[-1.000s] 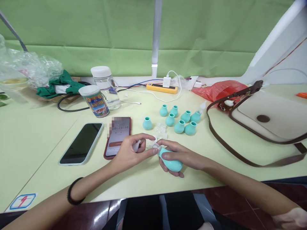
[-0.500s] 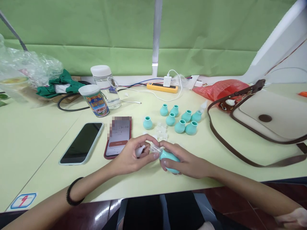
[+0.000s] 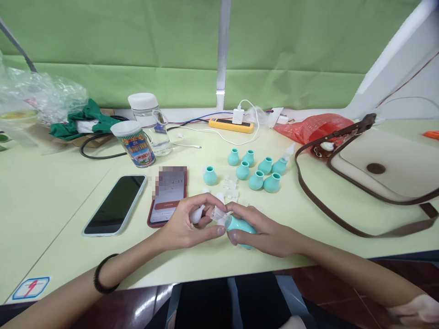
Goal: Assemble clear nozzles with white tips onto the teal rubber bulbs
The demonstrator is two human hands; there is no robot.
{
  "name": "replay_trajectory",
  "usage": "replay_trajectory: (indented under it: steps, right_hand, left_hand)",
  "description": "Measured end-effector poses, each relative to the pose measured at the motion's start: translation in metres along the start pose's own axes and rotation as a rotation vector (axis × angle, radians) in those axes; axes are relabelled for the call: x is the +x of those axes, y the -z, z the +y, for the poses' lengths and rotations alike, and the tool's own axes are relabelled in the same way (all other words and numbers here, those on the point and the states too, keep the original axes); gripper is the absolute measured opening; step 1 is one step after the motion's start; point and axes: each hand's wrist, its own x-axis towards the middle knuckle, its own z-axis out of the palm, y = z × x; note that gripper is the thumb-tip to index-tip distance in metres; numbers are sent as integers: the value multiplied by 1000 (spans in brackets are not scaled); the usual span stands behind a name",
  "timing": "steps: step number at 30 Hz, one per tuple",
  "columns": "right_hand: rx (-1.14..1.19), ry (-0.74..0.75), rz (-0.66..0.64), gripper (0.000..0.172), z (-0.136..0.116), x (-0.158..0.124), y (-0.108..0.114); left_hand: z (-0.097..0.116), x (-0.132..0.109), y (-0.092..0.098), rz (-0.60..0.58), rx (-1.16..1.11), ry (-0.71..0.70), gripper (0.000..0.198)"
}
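The right hand [image 3: 269,230] grasps a smooth, glossy teal bulb [image 3: 243,225], fingers wrapped round its pear-shaped body above the table [image 3: 171,269]. At the bulb's mouth sits a see-through connector [image 3: 218,214]. The left hand [image 3: 183,226] keeps a milky, tapered nozzle [image 3: 196,214] in its curled fingers; its thumb and index bracket the connector, slightly parted, though their contact is hard to tell. Just beyond lie loose clear pieces [image 3: 230,183], then eight matte-looking, round-bellied bulbs [image 3: 256,181] with open necks. Farther back is a crinkled red bag [image 3: 313,128].
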Motion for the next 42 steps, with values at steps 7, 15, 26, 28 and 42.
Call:
replay_trajectory:
  steps: [7,15,26,28,42]
  right_hand:
    - [-53,0,15,28,-1,-1,-2]
    - [3,2,-6,27,1,-2,-1]
    - [23,-37,12,28,2,0,-1]
    - [50,-24,2,28,1,0,-1]
    - [122,0,107,22,1,5,-4]
  left_hand:
    - [2,-3,-5,49,21,-10,18]
    - [1,-2,-4,98,120,-132,21]
    - [-1,-2,-1,109,21,14,21]
    - [-1,-3,-2,113,-24,37,20]
    - [9,12,2,303,-898,291,21]
